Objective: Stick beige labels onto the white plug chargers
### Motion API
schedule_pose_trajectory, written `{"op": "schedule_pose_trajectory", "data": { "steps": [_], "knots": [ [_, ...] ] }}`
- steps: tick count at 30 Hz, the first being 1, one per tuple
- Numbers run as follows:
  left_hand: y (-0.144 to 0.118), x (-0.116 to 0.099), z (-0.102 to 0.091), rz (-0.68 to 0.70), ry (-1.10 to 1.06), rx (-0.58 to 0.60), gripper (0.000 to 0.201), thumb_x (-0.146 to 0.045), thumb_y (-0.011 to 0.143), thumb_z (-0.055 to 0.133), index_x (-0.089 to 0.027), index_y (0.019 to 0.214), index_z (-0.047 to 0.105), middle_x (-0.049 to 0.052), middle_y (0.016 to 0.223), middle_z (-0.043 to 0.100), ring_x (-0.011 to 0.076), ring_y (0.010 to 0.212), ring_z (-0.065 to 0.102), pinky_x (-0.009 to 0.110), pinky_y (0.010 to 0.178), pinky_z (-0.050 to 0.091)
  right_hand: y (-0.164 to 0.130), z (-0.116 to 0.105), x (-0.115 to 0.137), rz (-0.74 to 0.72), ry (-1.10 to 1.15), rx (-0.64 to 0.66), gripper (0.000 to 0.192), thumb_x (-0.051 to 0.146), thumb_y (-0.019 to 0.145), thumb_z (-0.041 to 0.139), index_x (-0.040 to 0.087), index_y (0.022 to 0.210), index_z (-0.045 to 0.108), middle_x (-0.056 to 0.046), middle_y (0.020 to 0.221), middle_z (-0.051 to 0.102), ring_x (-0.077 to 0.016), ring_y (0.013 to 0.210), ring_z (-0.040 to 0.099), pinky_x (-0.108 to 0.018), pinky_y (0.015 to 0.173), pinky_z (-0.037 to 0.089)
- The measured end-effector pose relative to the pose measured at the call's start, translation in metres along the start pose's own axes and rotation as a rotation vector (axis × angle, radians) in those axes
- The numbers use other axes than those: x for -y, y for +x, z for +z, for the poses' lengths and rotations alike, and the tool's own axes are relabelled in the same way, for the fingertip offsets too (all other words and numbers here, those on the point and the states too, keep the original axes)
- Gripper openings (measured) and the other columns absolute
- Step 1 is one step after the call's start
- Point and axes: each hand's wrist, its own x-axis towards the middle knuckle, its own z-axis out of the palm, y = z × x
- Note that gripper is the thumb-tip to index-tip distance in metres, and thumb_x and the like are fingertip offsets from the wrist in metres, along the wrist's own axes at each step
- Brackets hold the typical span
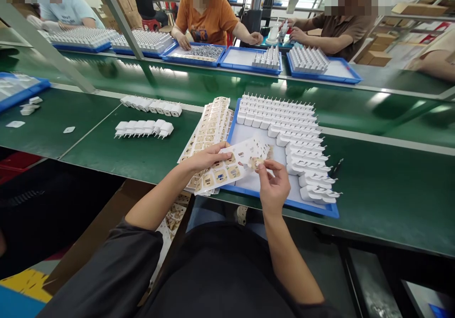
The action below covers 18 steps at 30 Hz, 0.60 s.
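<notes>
My left hand (210,157) grips a sticker sheet (232,170), its thumb lying on top. Tan square stickers with cut-outs fill the sheet's near left part, while its far right part is bare white backing. Between the thumb and fingers of my right hand (274,185) is a tan sticker (256,162), at the sheet's right edge; whether it still touches the backing I cannot tell. Under the sheet lies a blue tray (284,205) with rows of white plug adapters (284,119), pins pointing up. A stack of sticker sheets (209,123) overlaps the tray's left side.
Two rows of white adapters (144,128) stand left on the green bench (106,152). A thin dark tool (338,167) lies right of the tray. Beyond the green conveyor (170,82), co-workers sit at blue trays (234,64). An open cardboard box (103,223) stands below the bench edge.
</notes>
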Motion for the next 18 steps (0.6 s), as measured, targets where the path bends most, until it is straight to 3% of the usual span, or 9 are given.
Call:
{"op": "schedule_pose_trajectory", "data": {
  "steps": [3,6,8,11,14,18],
  "knots": [
    [0.000,0.001,-0.002,0.004,0.040,-0.013,0.042,-0.054,0.082,0.074,-0.020,0.096,0.054,-0.005,0.069,0.053,0.0063,0.051,0.041,0.020,0.046,0.028,0.002,-0.003,-0.002,-0.131,-0.007,-0.028,0.014,0.028,0.090,0.070,0.024,0.104,0.070,-0.005,0.096,0.073,-0.0205,0.092,0.071,-0.038,0.082,0.063],
    [0.004,0.000,-0.011,0.012,0.180,-0.049,0.042,-0.057,0.084,0.070,-0.021,0.098,0.054,-0.005,0.068,0.055,0.0082,0.049,0.041,0.021,0.046,0.028,0.003,-0.004,-0.004,-0.110,0.028,-0.029,0.018,0.029,0.090,0.070,0.024,0.107,0.069,-0.006,0.097,0.073,-0.0215,0.095,0.072,-0.040,0.085,0.063],
    [0.007,-0.001,-0.019,0.047,0.344,-0.131,0.039,-0.056,0.086,0.068,-0.020,0.097,0.056,-0.001,0.075,0.062,0.0111,0.055,0.048,0.023,0.051,0.034,0.004,-0.004,-0.004,-0.065,0.053,-0.076,0.020,0.031,0.091,0.070,0.023,0.109,0.068,-0.006,0.099,0.073,-0.0215,0.094,0.072,-0.040,0.085,0.063],
    [0.006,-0.005,-0.022,0.135,0.658,-0.373,0.030,-0.047,0.085,0.068,-0.020,0.097,0.061,0.005,0.097,0.069,0.0215,0.083,0.061,0.030,0.072,0.047,0.005,-0.005,-0.003,-0.045,0.050,-0.093,0.022,0.033,0.091,0.069,0.022,0.110,0.068,-0.009,0.101,0.073,-0.0224,0.094,0.073,-0.042,0.086,0.063],
    [-0.004,-0.011,-0.003,0.343,0.850,-0.560,0.023,-0.036,0.089,0.065,-0.021,0.106,0.065,0.009,0.117,0.068,0.0295,0.115,0.058,0.042,0.101,0.044,0.003,-0.005,0.001,-0.004,0.049,-0.062,0.021,0.033,0.092,0.067,0.022,0.111,0.067,-0.009,0.103,0.073,-0.0227,0.094,0.074,-0.042,0.087,0.064],
    [-0.020,-0.014,0.042,0.543,0.701,-0.405,0.019,-0.038,0.091,0.068,-0.022,0.100,0.071,0.009,0.117,0.069,0.0269,0.118,0.060,0.041,0.108,0.042,-0.005,-0.003,0.005,0.032,0.086,-0.006,0.020,0.033,0.094,0.065,0.023,0.112,0.067,-0.009,0.108,0.073,-0.0234,0.099,0.074,-0.043,0.091,0.063]
  ]
}}
